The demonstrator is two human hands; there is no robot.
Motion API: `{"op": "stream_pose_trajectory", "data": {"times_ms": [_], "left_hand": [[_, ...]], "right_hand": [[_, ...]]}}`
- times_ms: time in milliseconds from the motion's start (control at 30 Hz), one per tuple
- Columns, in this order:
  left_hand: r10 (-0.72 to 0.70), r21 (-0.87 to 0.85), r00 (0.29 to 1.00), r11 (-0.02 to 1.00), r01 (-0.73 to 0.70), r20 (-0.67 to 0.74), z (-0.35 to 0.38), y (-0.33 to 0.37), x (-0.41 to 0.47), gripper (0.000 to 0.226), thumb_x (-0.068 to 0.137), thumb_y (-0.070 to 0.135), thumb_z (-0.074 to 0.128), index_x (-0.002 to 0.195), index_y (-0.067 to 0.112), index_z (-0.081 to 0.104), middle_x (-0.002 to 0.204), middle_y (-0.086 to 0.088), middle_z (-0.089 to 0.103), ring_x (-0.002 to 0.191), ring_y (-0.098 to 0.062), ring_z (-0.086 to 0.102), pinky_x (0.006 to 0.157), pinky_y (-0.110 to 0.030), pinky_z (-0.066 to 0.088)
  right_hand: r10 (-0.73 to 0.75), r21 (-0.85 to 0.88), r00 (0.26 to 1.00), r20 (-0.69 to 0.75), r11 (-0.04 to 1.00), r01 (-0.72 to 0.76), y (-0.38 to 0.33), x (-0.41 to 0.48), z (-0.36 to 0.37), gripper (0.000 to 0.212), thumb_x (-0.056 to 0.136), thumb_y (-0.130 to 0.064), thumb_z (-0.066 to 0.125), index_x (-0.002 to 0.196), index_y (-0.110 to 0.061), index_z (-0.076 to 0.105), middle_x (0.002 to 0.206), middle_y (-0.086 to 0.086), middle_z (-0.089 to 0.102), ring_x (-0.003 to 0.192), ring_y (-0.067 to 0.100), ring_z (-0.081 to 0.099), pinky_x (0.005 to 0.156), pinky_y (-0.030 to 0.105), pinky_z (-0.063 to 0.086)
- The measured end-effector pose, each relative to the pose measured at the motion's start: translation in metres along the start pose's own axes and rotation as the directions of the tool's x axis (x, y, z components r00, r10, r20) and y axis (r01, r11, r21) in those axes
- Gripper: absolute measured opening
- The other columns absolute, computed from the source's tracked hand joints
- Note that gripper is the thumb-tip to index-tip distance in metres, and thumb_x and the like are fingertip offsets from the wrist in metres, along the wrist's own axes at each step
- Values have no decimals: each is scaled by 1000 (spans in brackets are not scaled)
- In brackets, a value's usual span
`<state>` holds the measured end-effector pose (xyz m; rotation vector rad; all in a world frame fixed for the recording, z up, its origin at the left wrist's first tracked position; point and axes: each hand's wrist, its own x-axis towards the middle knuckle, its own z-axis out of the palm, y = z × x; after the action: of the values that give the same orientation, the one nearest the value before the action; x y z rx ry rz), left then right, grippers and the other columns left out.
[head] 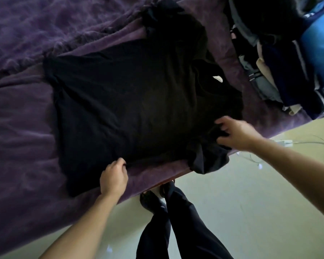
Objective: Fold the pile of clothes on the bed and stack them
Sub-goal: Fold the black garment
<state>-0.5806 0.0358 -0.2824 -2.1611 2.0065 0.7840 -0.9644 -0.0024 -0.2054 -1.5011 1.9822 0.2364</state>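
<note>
Left arm: bare, entered at the lower left of the frame and ran up and right toward bottom centre; wrist straight.
My left hand (114,176): back toward the camera, fingers curled under, pinching the near edge of the black shirt (129,101).
Right arm: bare, came in from the right edge and slanted up-left.
My right hand (236,132): right of centre, knuckles up, fingers hooked into bunched cloth of the same shirt by its sleeve.
Hands well apart.
</note>
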Motion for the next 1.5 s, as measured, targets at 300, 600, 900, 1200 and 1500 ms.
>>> {"op": "stream_pose_trajectory", "data": {"times_ms": [300,600,900,1200,1500], "left_hand": [[191,125,978,975,-181,-78,-19,-21,-6,29,91,42,55,101,14,52,87,-5,68,77,-32,65,55,-34,40],[-12,334,999,943,-6,51,-23,-31,9,32,84,11,58,114,18,53,108,-4,60,101,-24,57,77,-37,45],[-109,96,994,990,107,25,-23,-83,4,26,83,1,54,108,7,59,104,-9,63,92,-34,60,73,-41,46],[-13,-11,945,1000,10,-327,-121,-79,51,19,93,4,46,110,9,54,102,-13,60,81,-42,62,60,-46,48],[-60,58,849,993,106,-525,-204,-68,195,14,97,13,43,106,9,54,105,-19,62,91,-45,58,70,-49,43]], "right_hand": [[-52,-144,990,-129,989,34,-42,-3,62,36,78,-21,56,113,-27,64,110,7,68,101,30,63,79,33,48],[91,614,988,-122,789,3,-72,100,-51,73,71,-48,79,134,-19,53,116,-1,62,103,11,60,87,21,47],[247,288,965,-91,934,-212,-74,131,26,108,64,-39,86,148,-13,24,141,15,45,128,33,46,104,39,40],[190,446,792,-580,888,113,-94,134,-97,11,89,-27,54,90,-19,62,82,6,54,79,18,47,75,33,41],[27,317,733,-680,912,260,-157,248,-204,31,89,-19,44,108,-6,64,87,8,53,80,17,43,72,28,33]]}}
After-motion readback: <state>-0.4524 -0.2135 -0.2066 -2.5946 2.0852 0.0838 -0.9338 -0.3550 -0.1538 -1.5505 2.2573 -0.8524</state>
